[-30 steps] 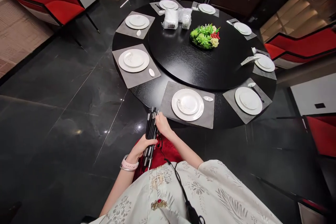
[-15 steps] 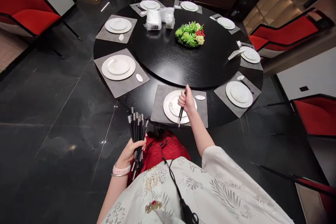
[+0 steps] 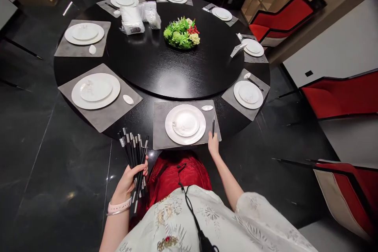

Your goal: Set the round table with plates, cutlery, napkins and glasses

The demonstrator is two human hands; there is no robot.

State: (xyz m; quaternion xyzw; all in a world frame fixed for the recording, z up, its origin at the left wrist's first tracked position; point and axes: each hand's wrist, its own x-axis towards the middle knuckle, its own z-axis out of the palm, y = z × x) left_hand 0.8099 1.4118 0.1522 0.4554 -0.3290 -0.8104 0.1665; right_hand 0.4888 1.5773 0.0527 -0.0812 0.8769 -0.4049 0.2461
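My left hand (image 3: 129,180) grips a bundle of several black chopsticks with silver bands (image 3: 134,157) upright, low in front of me. My right hand (image 3: 213,145) rests at the near edge of a grey placemat (image 3: 159,126), its fingertips at the lower end of a pair of black chopsticks (image 3: 213,126). That pair lies on the mat, to the right of a white double plate (image 3: 185,124). Above the plate sits a small white chopstick rest (image 3: 207,108). My right hand holds nothing that I can see.
A round black table (image 3: 177,82) with a lazy Susan carries several more place settings, a green floral centrepiece (image 3: 181,33) and plastic-wrapped packs (image 3: 132,21). Red chairs (image 3: 279,17) stand around it on a dark polished floor (image 3: 38,165).
My right hand has left the plate and drawn back to the mat's near edge, and the chopsticks it held now lie on the mat. The view has turned, shifting the table left.
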